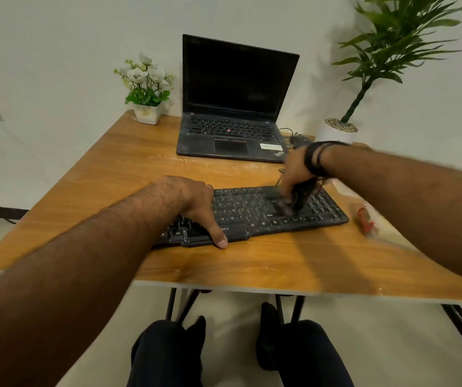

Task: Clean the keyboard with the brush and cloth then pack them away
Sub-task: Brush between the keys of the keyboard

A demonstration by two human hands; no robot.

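Across the middle of the wooden table (90,174) lies the black keyboard (255,213), set at a slight slant with its right end farther from the person. On its left part rests the left hand (196,205), palm down, the fingers bent over the far edge and the thumb stretched along the near edge, pressing the board in place. Over the right half of the keys hangs the right hand (294,174), blurred, its fingers curled down round a dark brush (298,201) whose tip meets the keys; how tight the grip is cannot be told through the blur. That wrist wears dark bands.

Just right of the keyboard, on the table, lies a small clear packet with something red inside (366,220). Behind the keyboard stands an open black laptop (235,107) with a dark screen, and a dark mouse (298,140) with its cable sits beside it at the right. At the far left corner is a white pot of white flowers (147,90); at the far right a tall green plant (386,51) in a white pot.
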